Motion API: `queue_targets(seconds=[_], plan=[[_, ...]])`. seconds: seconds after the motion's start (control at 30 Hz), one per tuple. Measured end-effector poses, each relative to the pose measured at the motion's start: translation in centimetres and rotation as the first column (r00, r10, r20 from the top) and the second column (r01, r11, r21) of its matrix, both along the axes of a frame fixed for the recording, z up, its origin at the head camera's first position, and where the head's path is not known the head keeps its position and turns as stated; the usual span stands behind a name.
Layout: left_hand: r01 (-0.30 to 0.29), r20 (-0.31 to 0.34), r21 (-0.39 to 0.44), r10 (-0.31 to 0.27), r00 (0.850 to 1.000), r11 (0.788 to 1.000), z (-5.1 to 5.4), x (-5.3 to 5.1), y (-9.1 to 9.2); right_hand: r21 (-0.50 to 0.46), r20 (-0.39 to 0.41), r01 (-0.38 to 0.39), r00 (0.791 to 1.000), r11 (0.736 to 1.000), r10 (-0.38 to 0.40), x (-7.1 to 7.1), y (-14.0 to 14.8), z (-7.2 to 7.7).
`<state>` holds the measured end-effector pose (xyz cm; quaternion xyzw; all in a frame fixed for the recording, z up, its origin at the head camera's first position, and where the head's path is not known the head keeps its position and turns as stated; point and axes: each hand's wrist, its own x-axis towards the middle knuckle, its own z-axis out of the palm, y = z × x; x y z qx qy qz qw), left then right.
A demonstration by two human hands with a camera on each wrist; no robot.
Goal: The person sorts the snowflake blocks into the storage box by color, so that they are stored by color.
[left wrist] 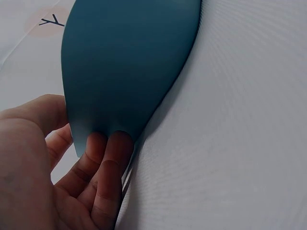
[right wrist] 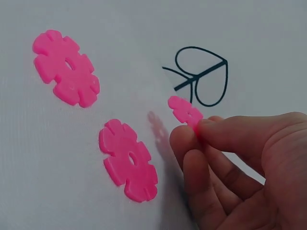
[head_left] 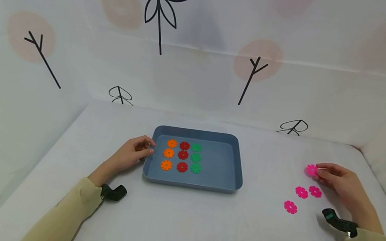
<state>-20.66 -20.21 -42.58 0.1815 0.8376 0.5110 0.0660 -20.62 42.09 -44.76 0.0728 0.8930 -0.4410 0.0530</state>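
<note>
The person's left hand (left wrist: pixel 62 194) gripped the blue tray (left wrist: pixel 124 62) at one end, fingertips (left wrist: pixel 120 143) against its side; white cloth (left wrist: pixel 235 120) lay alongside, a dark twig drawing (left wrist: pixel 53 21) beyond.

Pink discs (head_left: pixel 291 204), blue-grey tray (head_left: pixel 222 164), black-patterned white backdrop (head_left: pixel 191 83)

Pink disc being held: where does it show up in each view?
Head: at right, the pink disc is pinched in the right hand, farther back than the three loose discs.
Left wrist: not in view.
Right wrist: just right of centre, at the fingertips.
Shared landmark: the right hand, in head and right wrist views only.
</note>
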Motion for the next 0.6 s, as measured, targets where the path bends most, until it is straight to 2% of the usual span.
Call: queue_targets(seconds=[0.13, 0.37, 0.6], plan=[[-0.005, -0.003, -0.007, 0.005, 1.000, 1.000, 0.0, 0.1, 0.0, 0.028, -0.001, -0.040, 0.999, 0.999, 0.040, -0.2, -0.4, 0.6], [-0.007, -0.005, -0.004, 0.007, 1.000, 1.000, 0.0, 0.1, 0.0, -0.029, -0.067, -0.113, 0.992, 0.993, 0.111, -1.2, -2.4, 1.6], [-0.004, -0.005, 0.000, 0.004, 1.000, 1.000, 0.0, 0.0, 0.1, -0.021, -0.039, -0.176, 0.984, 0.984, 0.175, -2.4, -5.7, 2.8]])
